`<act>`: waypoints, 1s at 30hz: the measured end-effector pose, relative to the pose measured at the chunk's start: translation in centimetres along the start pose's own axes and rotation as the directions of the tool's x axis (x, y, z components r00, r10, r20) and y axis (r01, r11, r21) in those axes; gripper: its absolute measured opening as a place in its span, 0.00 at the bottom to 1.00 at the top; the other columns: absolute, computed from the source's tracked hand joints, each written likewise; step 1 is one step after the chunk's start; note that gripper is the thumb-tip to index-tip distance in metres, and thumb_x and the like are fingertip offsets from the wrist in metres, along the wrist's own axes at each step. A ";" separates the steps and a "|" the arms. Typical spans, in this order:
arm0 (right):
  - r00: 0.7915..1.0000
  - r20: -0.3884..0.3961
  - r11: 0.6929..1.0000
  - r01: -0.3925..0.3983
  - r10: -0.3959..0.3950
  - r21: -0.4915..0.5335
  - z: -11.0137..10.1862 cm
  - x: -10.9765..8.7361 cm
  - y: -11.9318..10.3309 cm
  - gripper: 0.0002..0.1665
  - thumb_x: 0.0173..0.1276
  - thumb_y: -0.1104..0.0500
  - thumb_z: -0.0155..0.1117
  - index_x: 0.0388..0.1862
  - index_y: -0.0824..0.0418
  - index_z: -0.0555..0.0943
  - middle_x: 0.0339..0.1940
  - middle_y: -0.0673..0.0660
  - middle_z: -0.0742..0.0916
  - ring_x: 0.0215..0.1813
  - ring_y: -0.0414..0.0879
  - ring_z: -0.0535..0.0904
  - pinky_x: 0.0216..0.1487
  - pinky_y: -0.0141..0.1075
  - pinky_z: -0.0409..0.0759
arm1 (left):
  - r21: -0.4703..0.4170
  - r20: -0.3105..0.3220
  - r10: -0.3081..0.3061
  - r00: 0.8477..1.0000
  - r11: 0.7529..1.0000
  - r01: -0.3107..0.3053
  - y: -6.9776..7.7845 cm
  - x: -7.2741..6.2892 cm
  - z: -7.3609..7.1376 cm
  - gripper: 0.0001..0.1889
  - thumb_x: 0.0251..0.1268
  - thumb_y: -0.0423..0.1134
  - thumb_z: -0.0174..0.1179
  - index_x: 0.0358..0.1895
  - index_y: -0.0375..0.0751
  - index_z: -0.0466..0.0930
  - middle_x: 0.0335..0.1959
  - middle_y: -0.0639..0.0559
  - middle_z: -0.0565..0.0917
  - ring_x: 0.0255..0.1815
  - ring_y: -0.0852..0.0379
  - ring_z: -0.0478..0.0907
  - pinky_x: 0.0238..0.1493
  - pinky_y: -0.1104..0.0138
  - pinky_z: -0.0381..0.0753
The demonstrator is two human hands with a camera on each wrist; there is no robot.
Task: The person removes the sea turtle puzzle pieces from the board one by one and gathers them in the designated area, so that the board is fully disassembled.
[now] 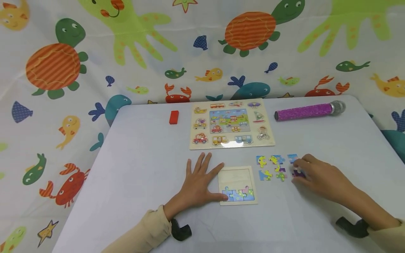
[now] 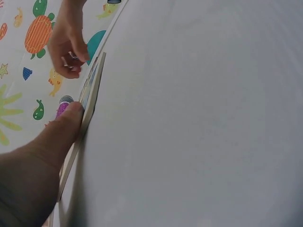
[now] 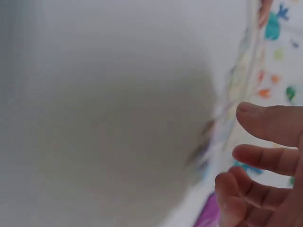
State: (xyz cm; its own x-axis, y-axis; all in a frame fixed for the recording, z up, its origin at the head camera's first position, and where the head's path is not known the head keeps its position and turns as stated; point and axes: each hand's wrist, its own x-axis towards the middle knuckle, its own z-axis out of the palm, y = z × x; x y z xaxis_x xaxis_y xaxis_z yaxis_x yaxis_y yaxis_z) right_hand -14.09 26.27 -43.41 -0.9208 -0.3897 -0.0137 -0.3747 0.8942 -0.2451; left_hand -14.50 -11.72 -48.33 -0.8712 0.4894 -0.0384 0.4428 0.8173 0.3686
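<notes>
My left hand (image 1: pixel 198 186) rests with fingers spread at the left side of a small square wooden puzzle tray (image 1: pixel 235 177), its thumb over the lower left corner. A row of joined jigsaw pieces (image 1: pixel 238 195) lies along the tray's bottom edge. In the left wrist view, the thumb (image 2: pixel 61 127) lies along the tray's edge. My right hand (image 1: pixel 326 179) hovers at the right end of the loose jigsaw pieces (image 1: pixel 265 175), fingertips close to a dark purple piece (image 1: pixel 297 173). The right wrist view shows its thumb (image 3: pixel 270 120) apart from loosely bent fingers, nothing between them.
Behind the tray lies a larger wooden vehicle puzzle board (image 1: pixel 196 144). A red block (image 1: pixel 174 117) is to its left, a purple glittery microphone (image 1: pixel 307 111) to its right. Black curved pieces (image 1: pixel 181 230) show beside both wrists. A sea-animal cloth (image 1: pixel 205 28) hangs behind the white table.
</notes>
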 end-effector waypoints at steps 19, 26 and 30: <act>0.883 0.142 0.875 0.401 -0.448 0.270 4.6 5.6 -12.0 0.26 0.62 0.56 0.78 0.59 0.55 0.84 0.45 0.49 0.79 0.39 0.38 0.72 0.36 0.30 0.75 | 0.021 -0.009 0.034 0.999 0.999 -0.034 -0.1 -0.1 0.0 0.54 0.49 0.73 0.70 0.80 0.58 0.62 0.84 0.40 0.46 0.84 0.40 0.33 0.72 0.30 0.31; 0.883 0.119 0.852 0.393 -0.455 0.345 5.4 6.0 -12.1 0.24 0.61 0.58 0.78 0.57 0.56 0.85 0.44 0.48 0.79 0.38 0.37 0.74 0.39 0.31 0.76 | 0.017 0.025 0.046 0.999 0.999 -0.046 -0.4 -0.3 -0.4 0.57 0.46 0.73 0.71 0.81 0.57 0.59 0.84 0.40 0.43 0.84 0.40 0.31 0.72 0.30 0.29; 0.894 0.113 0.851 0.366 -0.434 0.377 5.4 6.1 -12.2 0.24 0.59 0.60 0.79 0.55 0.56 0.85 0.43 0.48 0.80 0.37 0.37 0.74 0.39 0.31 0.76 | 0.021 0.072 0.056 0.996 0.998 -0.058 -0.4 -0.3 -0.7 0.60 0.43 0.74 0.72 0.82 0.60 0.56 0.85 0.40 0.40 0.84 0.40 0.27 0.72 0.31 0.27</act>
State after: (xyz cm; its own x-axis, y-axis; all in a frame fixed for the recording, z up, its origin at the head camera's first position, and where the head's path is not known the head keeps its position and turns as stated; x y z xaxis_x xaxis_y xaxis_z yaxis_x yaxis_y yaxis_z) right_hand -14.57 11.81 -45.72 -0.6478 -0.7616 -0.0158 -0.6150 0.5352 -0.5791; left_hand -14.59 -12.42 -47.80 -0.8276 0.5551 -0.0840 0.4970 0.7940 0.3502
